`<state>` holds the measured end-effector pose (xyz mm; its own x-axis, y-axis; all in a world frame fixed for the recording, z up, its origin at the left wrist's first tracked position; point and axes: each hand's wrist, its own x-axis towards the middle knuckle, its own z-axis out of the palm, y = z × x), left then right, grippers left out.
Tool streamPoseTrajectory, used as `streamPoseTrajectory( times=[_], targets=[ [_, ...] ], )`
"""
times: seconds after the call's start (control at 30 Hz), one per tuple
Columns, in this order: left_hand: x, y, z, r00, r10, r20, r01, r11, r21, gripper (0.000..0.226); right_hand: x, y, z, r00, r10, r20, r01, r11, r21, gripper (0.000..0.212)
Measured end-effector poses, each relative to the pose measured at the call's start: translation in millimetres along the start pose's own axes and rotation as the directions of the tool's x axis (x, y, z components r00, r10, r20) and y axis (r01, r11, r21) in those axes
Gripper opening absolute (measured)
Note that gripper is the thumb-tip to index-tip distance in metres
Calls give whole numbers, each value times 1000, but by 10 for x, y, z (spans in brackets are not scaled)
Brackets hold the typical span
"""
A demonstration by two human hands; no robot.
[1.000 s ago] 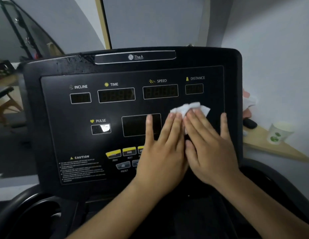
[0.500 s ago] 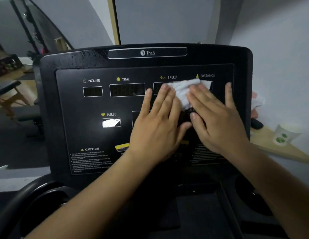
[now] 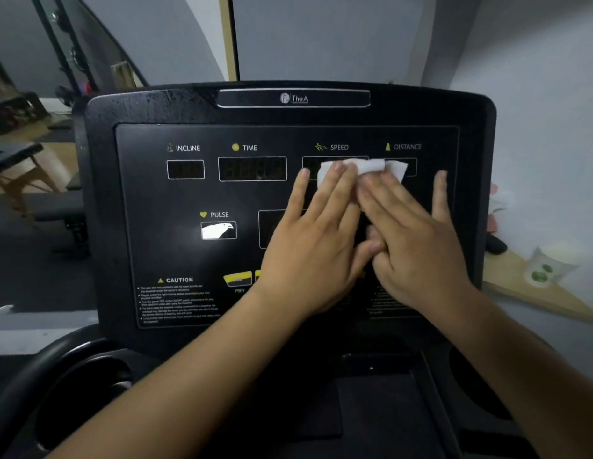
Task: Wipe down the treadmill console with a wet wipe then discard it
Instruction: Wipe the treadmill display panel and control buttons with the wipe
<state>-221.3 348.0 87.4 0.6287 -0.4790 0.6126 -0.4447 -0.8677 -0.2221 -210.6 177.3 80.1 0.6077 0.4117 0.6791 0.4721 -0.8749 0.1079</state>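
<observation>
The black treadmill console [image 3: 176,246] fills the middle of the head view, with INCLINE, TIME, SPEED and DISTANCE windows along its top. A white wet wipe [image 3: 371,168] lies flat over the SPEED and DISTANCE windows. My left hand [image 3: 315,246] and my right hand [image 3: 417,246] lie side by side, palms down, fingers spread. The fingertips of both press the wipe against the panel. Most of the wipe is hidden under the fingers. The console's lower buttons are partly covered by my hands.
A wooden corner shelf [image 3: 526,293] to the right of the console carries a white paper cup [image 3: 546,266] and a dark object. Cup holders [image 3: 83,392] sit in the tray below the console. Gym benches and racks stand at the far left.
Both hands slid the wipe up the panel from beside the centre window to the SPEED and DISTANCE windows. The wipe now lies spread wider. The camera view has drawn closer.
</observation>
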Motion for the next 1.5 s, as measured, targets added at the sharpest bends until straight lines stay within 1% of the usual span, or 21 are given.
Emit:
streamPoseTrajectory(
  times=[0.07, 0.17, 0.27, 0.37, 0.47, 0.57, 0.67, 0.73, 0.83, 0.9, 1.0, 1.07, 1.17, 1.27, 1.33, 1.43, 1.5],
  targets=[
    [-192, -2, 47, 999, 11, 34, -9, 999, -43, 68, -154, -56, 41, 1000, -9, 8, 9, 1000, 1, 54],
    [-455, -28, 83, 998, 24, 56, -22, 999, -45, 68, -320, -133, 102, 999, -33, 27, 33, 999, 3, 52],
    [-312, -129, 16, 999, -6, 32, 6, 1000, -4, 70, -82, -128, 65, 998, -40, 51, 41, 999, -13, 51],
    [-143, -271, -83, 998, -45, 45, 43, 998, 37, 71, 170, -152, 24, 998, -16, 56, 18, 1000, -24, 54],
    [-313, -286, -75, 998, -39, 48, 38, 999, 9, 70, 53, -271, 72, 998, -11, 58, 12, 1000, -17, 55],
    [-628, -265, -22, 998, -21, 60, 23, 999, -36, 68, -217, -387, 160, 996, -55, 66, 54, 998, 20, 54],
    [-626, -368, -15, 999, -21, 48, 21, 1000, -2, 66, -111, -399, 145, 995, -77, 70, 76, 997, 17, 54],
    [-444, -487, -70, 998, -51, 20, 51, 998, 32, 66, 135, -421, 113, 995, -65, 72, 65, 998, 6, 55],
    [-292, -610, -142, 995, -96, 21, 95, 994, 49, 62, 371, -498, 105, 997, -34, 72, 34, 999, 0, 57],
    [-413, -581, -108, 994, -108, 35, 106, 993, 48, 61, 298, -565, 135, 997, -37, 66, 36, 999, 9, 57],
    [-735, -481, -48, 992, -105, 75, 103, 994, 26, 63, 20, -654, 216, 994, -83, 73, 81, 996, 27, 56],
    [-791, -531, -56, 993, -97, 63, 98, 995, 1, 60, 21, -651, 225, 992, -105, 67, 102, 994, 41, 54],
    [-591, -722, -163, 989, -147, 20, 148, 989, -10, 61, 359, -668, 172, 992, -99, 80, 97, 995, 25, 54],
    [-474, -837, -235, 980, -195, 36, 195, 981, -2, 65, 569, -768, 141, 994, -62, 94, 61, 998, 9, 57],
    [-602, -801, -208, 979, -197, 48, 196, 980, 13, 66, 478, -853, 168, 993, -68, 97, 68, 998, 4, 58],
    [-935, -742, -140, 981, -180, 76, 180, 984, 9, 66, 220, -960, 235, 987, -118, 112, 116, 993, 26, 58],
    [-1024, -837, -156, 984, -155, 85, 152, 988, 37, 65, 204, -989, 249, 981, -148, 121, 146, 989, 32, 57]
  ],
)
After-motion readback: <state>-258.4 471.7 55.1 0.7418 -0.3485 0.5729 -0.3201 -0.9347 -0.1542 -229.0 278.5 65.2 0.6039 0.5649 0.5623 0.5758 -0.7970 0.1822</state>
